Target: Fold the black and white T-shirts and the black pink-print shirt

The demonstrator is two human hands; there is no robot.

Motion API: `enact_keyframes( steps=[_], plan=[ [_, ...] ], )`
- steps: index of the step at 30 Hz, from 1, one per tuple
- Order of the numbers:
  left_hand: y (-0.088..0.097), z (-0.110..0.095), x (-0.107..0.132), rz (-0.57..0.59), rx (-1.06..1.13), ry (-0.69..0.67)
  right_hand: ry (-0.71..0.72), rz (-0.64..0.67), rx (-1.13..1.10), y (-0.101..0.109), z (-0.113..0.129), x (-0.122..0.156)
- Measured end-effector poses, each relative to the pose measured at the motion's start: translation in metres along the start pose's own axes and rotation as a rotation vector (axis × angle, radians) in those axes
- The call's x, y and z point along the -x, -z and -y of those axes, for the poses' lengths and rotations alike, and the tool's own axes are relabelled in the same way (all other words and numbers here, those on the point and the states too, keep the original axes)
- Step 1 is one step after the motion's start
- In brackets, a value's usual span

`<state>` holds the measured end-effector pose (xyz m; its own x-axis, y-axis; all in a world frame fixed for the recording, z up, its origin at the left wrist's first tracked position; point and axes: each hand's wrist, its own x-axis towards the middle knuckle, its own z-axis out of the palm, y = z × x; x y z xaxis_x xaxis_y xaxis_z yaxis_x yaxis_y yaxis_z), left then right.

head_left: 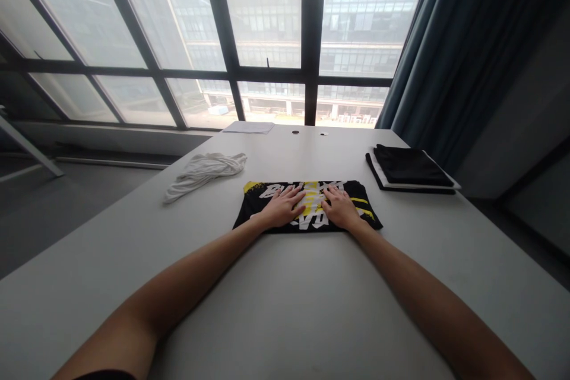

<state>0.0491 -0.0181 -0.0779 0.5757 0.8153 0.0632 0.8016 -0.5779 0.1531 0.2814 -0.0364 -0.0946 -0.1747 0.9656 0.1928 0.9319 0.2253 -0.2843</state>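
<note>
A black T-shirt with white lettering and yellow patches lies folded into a wide flat rectangle in the middle of the white table. My left hand rests flat on its left-centre part, fingers spread and pointing inward. On the right-centre part lies my right hand, palm down with its fingers stretched out. Both hands press on the cloth without gripping it, and they cover some of the print.
A crumpled white garment lies to the left. At the right, folded black and white clothes are stacked. Paper sheets and two cable holes are near the far edge. Beyond stand windows and a blue curtain.
</note>
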Motion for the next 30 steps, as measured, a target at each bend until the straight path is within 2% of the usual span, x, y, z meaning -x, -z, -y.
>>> enact_keyframes(
  steps=[30],
  plan=[
    [0.0048,-0.0035,0.0014,-0.004,0.019,0.004,0.003,-0.002,-0.006,-0.0014,-0.0015,-0.0011]
  ],
)
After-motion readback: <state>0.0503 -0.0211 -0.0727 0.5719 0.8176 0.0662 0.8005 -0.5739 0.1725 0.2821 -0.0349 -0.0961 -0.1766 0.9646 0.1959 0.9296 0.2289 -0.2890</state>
